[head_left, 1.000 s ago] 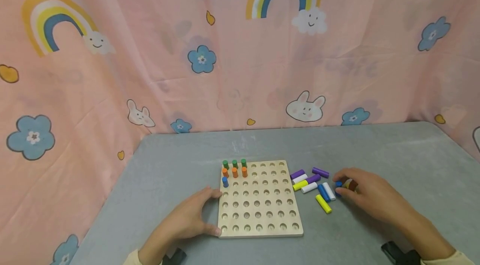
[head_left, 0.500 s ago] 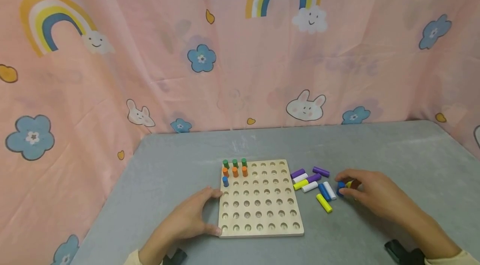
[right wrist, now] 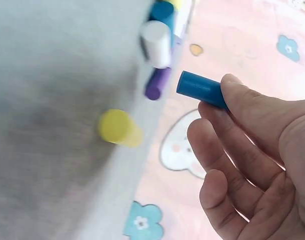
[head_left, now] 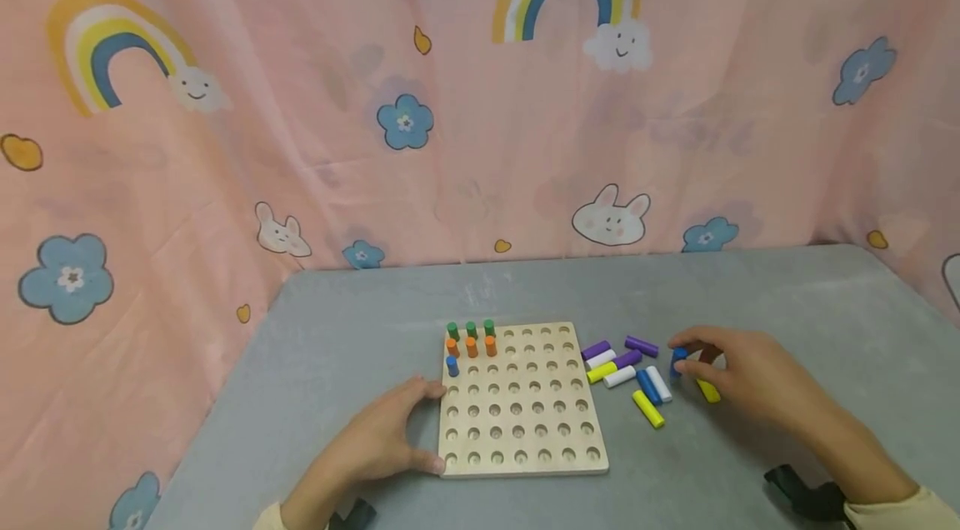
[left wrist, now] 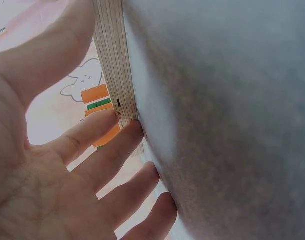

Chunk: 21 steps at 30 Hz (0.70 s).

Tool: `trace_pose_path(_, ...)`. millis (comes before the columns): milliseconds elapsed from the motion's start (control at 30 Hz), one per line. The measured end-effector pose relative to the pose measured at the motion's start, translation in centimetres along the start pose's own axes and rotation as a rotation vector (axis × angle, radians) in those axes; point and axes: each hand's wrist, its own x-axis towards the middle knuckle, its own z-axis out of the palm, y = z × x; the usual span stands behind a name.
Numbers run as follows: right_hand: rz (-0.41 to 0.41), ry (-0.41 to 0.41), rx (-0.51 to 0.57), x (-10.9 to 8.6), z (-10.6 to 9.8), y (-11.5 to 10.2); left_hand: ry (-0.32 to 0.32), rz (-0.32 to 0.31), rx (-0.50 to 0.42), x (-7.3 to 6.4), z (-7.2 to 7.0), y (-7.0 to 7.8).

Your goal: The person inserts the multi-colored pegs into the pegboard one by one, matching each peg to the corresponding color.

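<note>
Between thumb and fingertips, my right hand (head_left: 742,367) pinches a blue peg (right wrist: 200,89), held to the right of the loose pegs. A yellow peg (head_left: 708,390) lies just below that hand, partly covered by it. My left hand (head_left: 382,430) rests at the left side of a square wooden pegboard (head_left: 525,409), its thumb at the near corner and its fingertips against the edge. Three green pegs (head_left: 471,329) stand in the board's far row. In front of them are three orange pegs (head_left: 472,347), then one blue peg (head_left: 452,366) in the leftmost hole.
Right of the board lie loose pegs: purple (head_left: 642,345), white (head_left: 619,377), yellow (head_left: 648,409) and blue (head_left: 648,387) ones. A pink patterned curtain (head_left: 480,155) hangs behind the grey table (head_left: 360,322).
My right hand has picked out the blue peg and raised it a little, turning it more upright. The yellow peg beneath shows more now. My left hand stays at the board.
</note>
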Motion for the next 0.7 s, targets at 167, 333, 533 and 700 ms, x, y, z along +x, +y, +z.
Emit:
trace_pose_path(167, -0.036, 0.012, -0.014, 0.3, -0.8, -0.9, -0.003, -0.003, -0.002, 0.0, 0.2, 0.0)
trace_pose_path(333, -0.072, 0.010, 0.000, 0.7, -0.9, -2.4, -0.004, 0.000, 0.006, 0.1, 0.1, -0.1)
trace_pose_path(533, -0.126, 0.025, 0.054, 1.3, -0.5, -4.5, -0.005, -0.016, 0.001, 0.1, 0.2, -0.2)
trace_pose_path(700, -0.152, 0.010, 0.095, 2.0, -0.1, -6.3, -0.003, -0.020, 0.012, 0.1, 0.3, -0.3)
